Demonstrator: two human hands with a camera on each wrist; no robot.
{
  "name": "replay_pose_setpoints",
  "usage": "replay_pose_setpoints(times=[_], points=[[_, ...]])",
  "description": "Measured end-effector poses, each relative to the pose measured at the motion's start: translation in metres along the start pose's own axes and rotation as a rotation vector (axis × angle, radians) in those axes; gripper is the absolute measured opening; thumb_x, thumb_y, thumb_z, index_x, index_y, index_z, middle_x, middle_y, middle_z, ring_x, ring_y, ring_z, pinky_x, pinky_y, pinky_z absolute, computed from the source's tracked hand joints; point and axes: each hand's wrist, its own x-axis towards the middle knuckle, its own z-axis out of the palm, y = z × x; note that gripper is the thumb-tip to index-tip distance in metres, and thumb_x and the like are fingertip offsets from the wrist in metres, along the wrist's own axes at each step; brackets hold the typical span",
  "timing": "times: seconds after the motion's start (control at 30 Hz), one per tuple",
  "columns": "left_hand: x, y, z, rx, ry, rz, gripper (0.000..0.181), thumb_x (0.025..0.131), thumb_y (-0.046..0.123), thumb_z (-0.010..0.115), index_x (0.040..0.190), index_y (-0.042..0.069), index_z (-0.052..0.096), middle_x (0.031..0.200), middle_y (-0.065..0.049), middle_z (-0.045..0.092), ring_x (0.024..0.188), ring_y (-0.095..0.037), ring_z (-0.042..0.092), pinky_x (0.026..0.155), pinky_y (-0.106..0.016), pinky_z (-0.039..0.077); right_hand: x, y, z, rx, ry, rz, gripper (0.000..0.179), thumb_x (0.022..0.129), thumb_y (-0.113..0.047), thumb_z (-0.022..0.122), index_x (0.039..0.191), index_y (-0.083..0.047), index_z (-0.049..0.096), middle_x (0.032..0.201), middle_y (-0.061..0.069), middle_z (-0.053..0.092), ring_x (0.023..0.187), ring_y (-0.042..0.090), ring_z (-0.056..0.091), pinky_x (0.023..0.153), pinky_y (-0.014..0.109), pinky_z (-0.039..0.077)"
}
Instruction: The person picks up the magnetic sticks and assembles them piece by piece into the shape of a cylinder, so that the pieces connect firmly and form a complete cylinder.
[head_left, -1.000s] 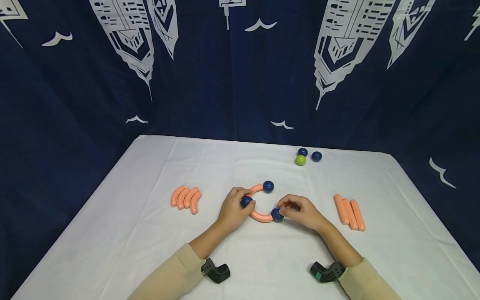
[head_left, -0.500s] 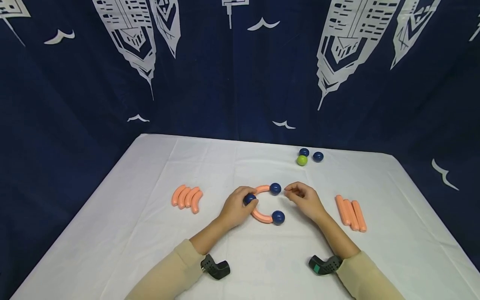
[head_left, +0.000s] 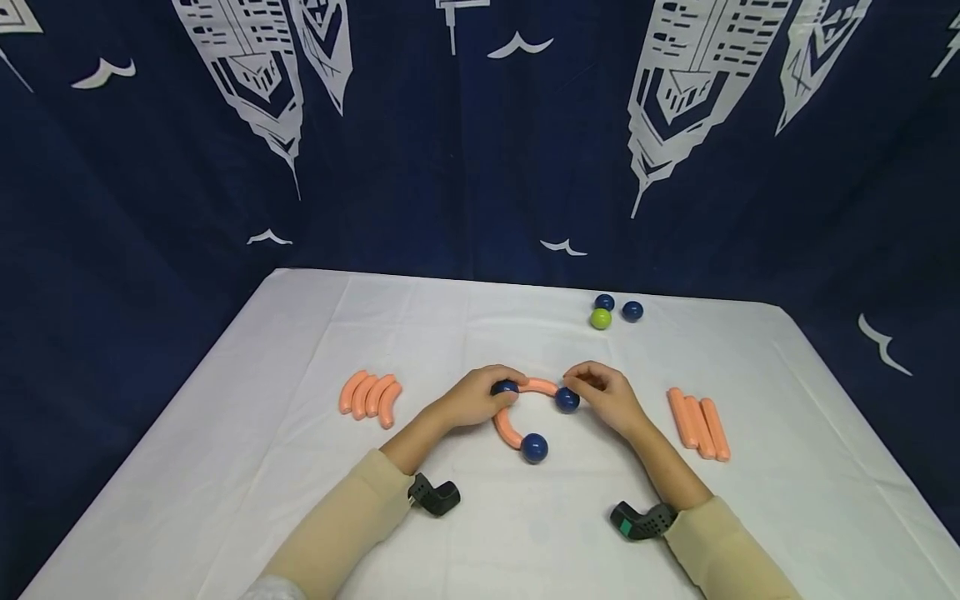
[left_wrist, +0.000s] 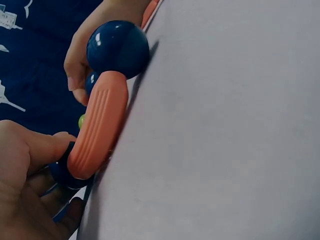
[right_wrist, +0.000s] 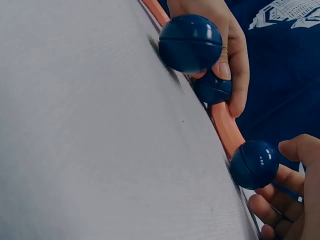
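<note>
Two curved orange sticks and three blue balls form an open arc on the table. My left hand (head_left: 480, 396) grips the middle blue ball (right_wrist: 212, 90), thumb and fingers on either side. From it, one curved orange stick (head_left: 540, 385) leads right to an end blue ball (head_left: 567, 400). My right hand (head_left: 606, 396) holds that end ball between thumb and fingers, as the right wrist view shows. The other curved stick (left_wrist: 102, 125) runs toward me to a free blue ball (head_left: 534, 448), which neither hand touches. My left palm is partly hidden.
Several curved orange sticks (head_left: 371, 398) lie in a row at left. Three straight orange sticks (head_left: 699, 423) lie at right. Near the far edge sit a green ball (head_left: 601, 319) and two blue balls (head_left: 633, 311). White cloth covers the table (head_left: 480, 533); a navy curtain (head_left: 465, 167) hangs behind.
My right hand has left the near end ball, moved away from me, and taken the far one. The arc has turned clockwise, its near end swinging left. My left hand still grips the middle ball.
</note>
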Motion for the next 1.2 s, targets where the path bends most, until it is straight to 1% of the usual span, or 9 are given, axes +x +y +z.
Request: replay_pose_setpoints(times=[0.07,0.3,0.47,0.6,0.73,0.83,0.97,1.07,1.2], points=[[0.002,0.000,-0.002,-0.004,-0.031,0.001,0.028,0.098,0.009,0.056,0.125,0.009,0.064,0.131,-0.006,0.059,0.131,-0.022,0.046,0.109,-0.037,0.033,0.000,0.000,0.000,0.025,-0.024,-0.010,0.016,0.095,-0.011,0.062,0.100,0.003,0.070,0.094,0.010,0.068,0.081,0.008,0.057,0.073,0.022,0.045],[0.007,0.001,-0.002,-0.084,-0.137,0.042,0.028,0.098,0.005,0.054,0.123,0.010,0.065,0.127,-0.003,0.061,0.127,-0.019,0.049,0.107,-0.035,0.035,-0.009,-0.038,0.001,0.010,-0.084,-0.034,0.010,0.089,0.000,0.066,0.094,0.009,0.068,0.085,0.015,0.066,0.075,0.013,0.056,0.068,0.022,0.046],[0.010,0.001,0.001,-0.078,-0.163,0.082,0.032,0.097,0.006,0.056,0.128,0.008,0.060,0.127,-0.003,0.060,0.122,-0.014,0.050,0.104,-0.032,0.037,-0.010,-0.040,0.004,-0.007,-0.150,-0.047,0.014,0.086,-0.001,0.070,0.098,0.008,0.069,0.083,0.011,0.064,0.074,0.017,0.052,0.066,0.023,0.043],[0.005,0.001,0.000,0.013,-0.111,0.081,0.048,0.093,0.014,0.064,0.139,0.009,0.051,0.134,-0.008,0.055,0.124,-0.018,0.050,0.105,-0.035,0.037,-0.012,-0.044,0.008,-0.014,-0.171,-0.080,0.013,0.085,0.000,0.071,0.097,0.007,0.070,0.080,0.008,0.062,0.070,0.016,0.050,0.062,0.022,0.042],[-0.007,0.002,-0.002,0.108,-0.004,0.004,0.058,0.088,0.022,0.071,0.140,0.011,0.049,0.131,-0.009,0.054,0.118,-0.020,0.054,0.100,-0.037,0.042,-0.012,-0.048,0.011,-0.025,-0.171,-0.085,0.012,0.085,0.000,0.071,0.095,0.006,0.070,0.078,0.007,0.060,0.068,0.015,0.048,0.061,0.022,0.040],[-0.016,0.004,-0.001,0.128,0.080,-0.083,0.049,0.086,0.024,0.073,0.128,0.008,0.055,0.113,-0.005,0.058,0.099,-0.018,0.059,0.086,-0.034,0.048,-0.010,-0.051,0.012,-0.031,-0.172,-0.083,0.012,0.085,0.000,0.071,0.095,0.006,0.070,0.079,0.008,0.061,0.069,0.017,0.049,0.062,0.022,0.040],[-0.022,0.009,0.003,0.124,0.132,-0.165,0.037,0.083,0.027,0.075,0.109,0.007,0.060,0.086,0.002,0.059,0.075,-0.013,0.055,0.069,-0.029,0.046,-0.005,-0.054,0.014,-0.044,-0.194,-0.083,0.013,0.085,-0.001,0.072,0.096,0.006,0.071,0.081,0.008,0.063,0.070,0.018,0.051,0.062,0.023,0.042],[-0.021,0.011,0.006,0.111,0.150,-0.185,0.030,0.080,0.027,0.077,0.100,0.009,0.063,0.077,0.005,0.058,0.069,-0.010,0.053,0.064,-0.027,0.044,0.000,-0.057,0.015,-0.052,-0.220,-0.081,0.014,0.085,-0.002,0.073,0.096,0.006,0.071,0.081,0.008,0.063,0.071,0.019,0.053,0.063,0.023,0.043],[-0.017,0.012,0.008,0.090,0.179,-0.205,0.021,0.077,0.022,0.078,0.090,0.011,0.065,0.074,0.007,0.059,0.068,-0.009,0.054,0.063,-0.025,0.044,0.002,-0.060,0.014,-0.059,-0.238,-0.076,0.012,0.085,-0.001,0.072,0.095,0.006,0.071,0.081,0.007,0.063,0.072,0.019,0.053,0.063,0.023,0.043]])
